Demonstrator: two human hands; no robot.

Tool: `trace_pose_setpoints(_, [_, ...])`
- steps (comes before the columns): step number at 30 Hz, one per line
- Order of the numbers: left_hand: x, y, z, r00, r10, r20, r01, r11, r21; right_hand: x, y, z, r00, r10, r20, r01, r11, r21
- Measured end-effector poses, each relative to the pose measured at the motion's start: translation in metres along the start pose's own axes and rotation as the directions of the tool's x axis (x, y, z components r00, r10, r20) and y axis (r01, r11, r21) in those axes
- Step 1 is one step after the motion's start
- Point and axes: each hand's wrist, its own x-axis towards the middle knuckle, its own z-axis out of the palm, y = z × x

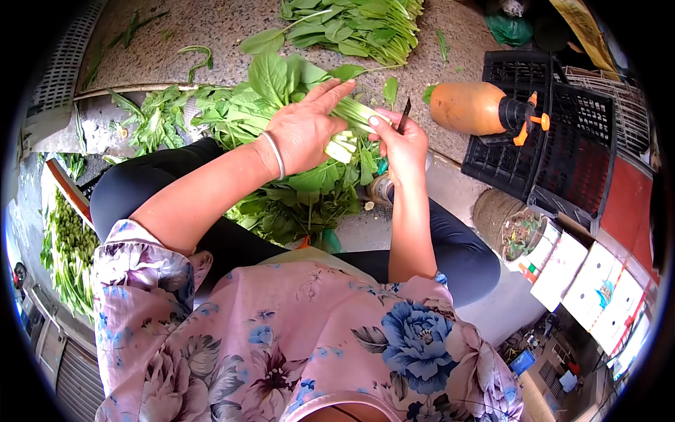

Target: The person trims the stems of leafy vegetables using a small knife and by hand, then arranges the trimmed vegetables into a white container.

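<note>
My left hand (304, 132), a bangle on its wrist, is closed around a bunch of leafy greens (355, 112). Broad leaves of the bunch fan out beyond the fingers, and pale cut stem ends show below the palm. My right hand (402, 144) grips a small knife (405, 112), its dark blade pointing up and away from me. The right thumb and fingers also touch the stems from the side. Below both hands, a heap of loose greens (295, 200) lies between my legs; part of it is hidden by my left forearm.
A larger pile of greens (358, 28) rests on the speckled stone surface (232, 28) ahead. An orange spray bottle (467, 107) lies by black plastic crates (517, 165) on the right. Cardboard boxes (587, 285) are at far right, and a container of stalks (70, 243) at left.
</note>
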Motion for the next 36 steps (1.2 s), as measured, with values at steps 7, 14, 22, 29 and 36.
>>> trace_pose_setpoints(7, [0.003,0.002,0.003,0.994,0.097,0.049,-0.087,0.980,-0.180,-0.034,-0.024,-0.002,0.996,-0.054,0.075,0.045,0.991,0.126])
trace_pose_setpoints(14, [0.001,0.009,0.000,0.999,0.041,0.015,-0.035,0.966,-0.257,-0.038,-0.024,-0.025,0.992,-0.126,-0.010,0.126,0.981,0.147])
trace_pose_setpoints(22, [0.001,0.007,0.001,1.000,0.015,0.008,-0.013,0.980,-0.200,-0.053,-0.014,-0.007,0.967,-0.119,0.226,0.011,0.903,0.430])
trace_pose_setpoints(29, [0.001,0.008,0.000,1.000,0.016,-0.006,-0.017,0.983,-0.182,-0.048,-0.008,-0.004,0.970,-0.044,0.238,-0.084,0.861,0.501])
trace_pose_setpoints(36, [0.001,0.009,-0.001,0.998,0.058,-0.003,-0.057,0.967,-0.247,-0.045,-0.004,-0.006,0.962,-0.009,0.272,-0.167,0.768,0.618])
